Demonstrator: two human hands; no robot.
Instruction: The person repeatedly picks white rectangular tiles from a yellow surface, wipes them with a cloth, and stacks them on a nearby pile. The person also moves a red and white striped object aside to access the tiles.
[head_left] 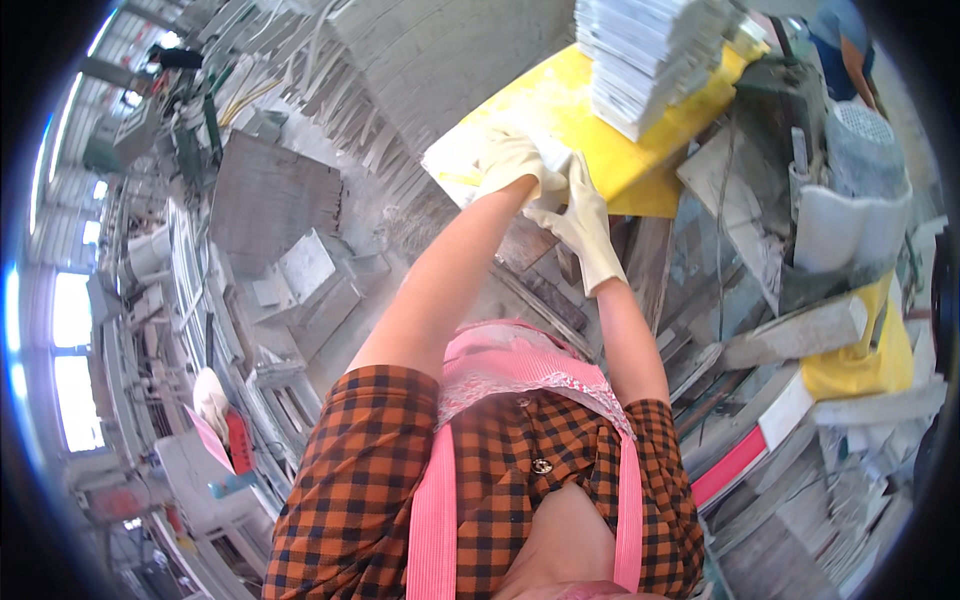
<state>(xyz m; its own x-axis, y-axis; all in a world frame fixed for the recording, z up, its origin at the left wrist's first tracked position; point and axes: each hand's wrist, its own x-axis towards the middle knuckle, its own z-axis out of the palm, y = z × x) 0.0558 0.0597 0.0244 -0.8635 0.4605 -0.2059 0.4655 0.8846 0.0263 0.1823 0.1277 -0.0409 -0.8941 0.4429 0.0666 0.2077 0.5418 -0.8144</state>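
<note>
Two gloved hands meet at the near edge of the yellow table, which serves as landmark here. The left hand, in a pale work glove, lies on top of a white flat slab that sits on the table's near-left corner and juts out past its edge; the fingers curl down over the slab, gripping it from above. The right hand, gloved the same, comes in just below and to the right of the left one, fingers extended upward and pressed against the slab's near edge, held narrow and close together; whether the thumb hooks under the slab cannot be told. The two gloves touch each other. Further back on the table, toward its right side, stands a tall stack of white tiles, well apart from the slab. Left of the table rises a leaning bank of grey stone slabs, set on edge in rows. Right of the table sits a grey machine with a white perforated basket beside it. Below the table, near the person's right elbow, a yellow cloth drapes over stone offcuts. The person wears an orange-and-black checked shirt under a pink apron.
</note>
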